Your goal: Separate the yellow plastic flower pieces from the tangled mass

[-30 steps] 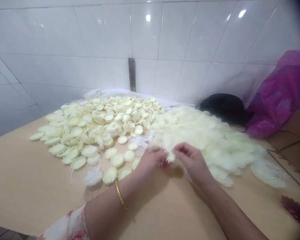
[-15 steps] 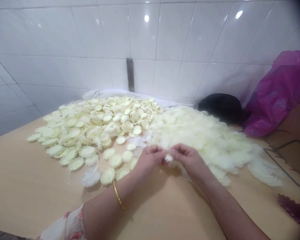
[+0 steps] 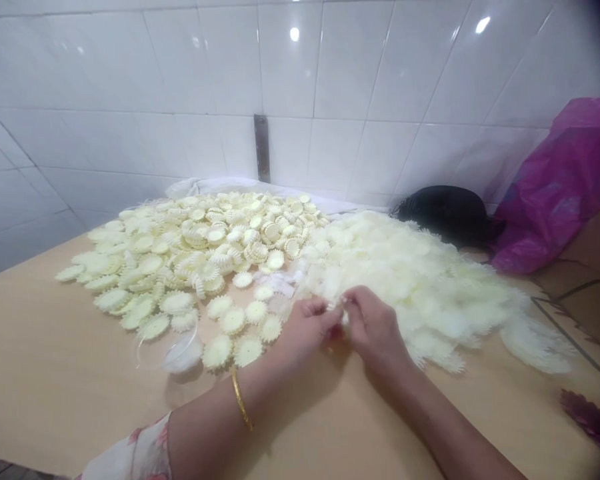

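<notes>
My left hand (image 3: 305,328), a gold bangle at its wrist, is closed in a pinch above the front of the table. My right hand (image 3: 377,327) meets it fingertip to fingertip, also pinching. Between them is a small white frilled piece (image 3: 345,319), mostly covered by the fingers. Left of my left hand lie several pale yellow scalloped discs (image 3: 233,321), flat on the wood. Behind my right hand spreads a heap of thin, translucent petal layers (image 3: 390,267).
A large pile of pale scalloped discs (image 3: 180,250) covers the back left. A small clear tub (image 3: 183,353) stands in front of it. At the right are a black rounded object (image 3: 445,212), a magenta plastic bag (image 3: 560,180) and a dark red scalloped piece (image 3: 587,417). A tiled wall (image 3: 180,147) rises behind.
My right hand has turned, its fingers more curled over the white piece, which shows less now. My left hand stays nearly in place. The view has shifted slightly.
</notes>
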Available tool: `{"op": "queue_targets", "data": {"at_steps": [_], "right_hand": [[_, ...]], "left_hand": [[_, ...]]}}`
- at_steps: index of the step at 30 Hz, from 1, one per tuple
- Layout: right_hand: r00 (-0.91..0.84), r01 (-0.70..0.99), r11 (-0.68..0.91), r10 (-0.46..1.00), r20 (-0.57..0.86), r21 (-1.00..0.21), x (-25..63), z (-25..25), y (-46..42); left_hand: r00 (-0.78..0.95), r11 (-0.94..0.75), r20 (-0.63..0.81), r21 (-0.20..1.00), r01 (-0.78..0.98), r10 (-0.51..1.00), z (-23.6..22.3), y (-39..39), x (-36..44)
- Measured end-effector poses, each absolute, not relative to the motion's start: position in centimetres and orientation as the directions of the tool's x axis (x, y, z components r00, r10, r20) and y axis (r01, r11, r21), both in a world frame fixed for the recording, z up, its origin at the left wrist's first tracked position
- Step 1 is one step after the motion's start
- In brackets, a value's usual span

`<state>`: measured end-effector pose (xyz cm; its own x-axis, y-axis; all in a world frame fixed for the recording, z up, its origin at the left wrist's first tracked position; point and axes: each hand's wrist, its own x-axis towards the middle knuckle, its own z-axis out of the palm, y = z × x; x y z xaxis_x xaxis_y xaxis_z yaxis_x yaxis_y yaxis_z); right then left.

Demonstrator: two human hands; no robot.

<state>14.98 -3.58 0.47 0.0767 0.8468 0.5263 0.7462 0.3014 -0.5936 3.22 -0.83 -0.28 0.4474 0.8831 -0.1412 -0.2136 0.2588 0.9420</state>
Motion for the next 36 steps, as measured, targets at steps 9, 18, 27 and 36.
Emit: {"op": "queue_targets", "data": {"at_steps": [9,18,27,36], "right_hand": [[0.299,0.558,0.127,0.891,0.341,-0.82,15.7,1.6,-3.1],[0.584,0.412,0.036,0.756,0.295,-0.91,18.1,2.3,-2.8],[0.119,0.223,0.026,0.991,0.053,-0.975,17.8,2.9,-3.0],[0.199,0.403,-0.038,0.979,0.047,-0.914,17.9,2.0,-2.9]], "left_hand": [[0.418,0.229,-0.119,0.947,-0.225,0.901,0.2,-1.1,3.1],[0.225,-0.157,0.196,0.971,-0.182,0.954,1.3,-2.0,3.0],[0.21,0.092,-0.061,0.986,-0.141,0.976,0.7,-0.7,2.9],[0.142,0.204,-0.175,0.955,-0.218,0.974,0.9,-0.2,2.7]]}}
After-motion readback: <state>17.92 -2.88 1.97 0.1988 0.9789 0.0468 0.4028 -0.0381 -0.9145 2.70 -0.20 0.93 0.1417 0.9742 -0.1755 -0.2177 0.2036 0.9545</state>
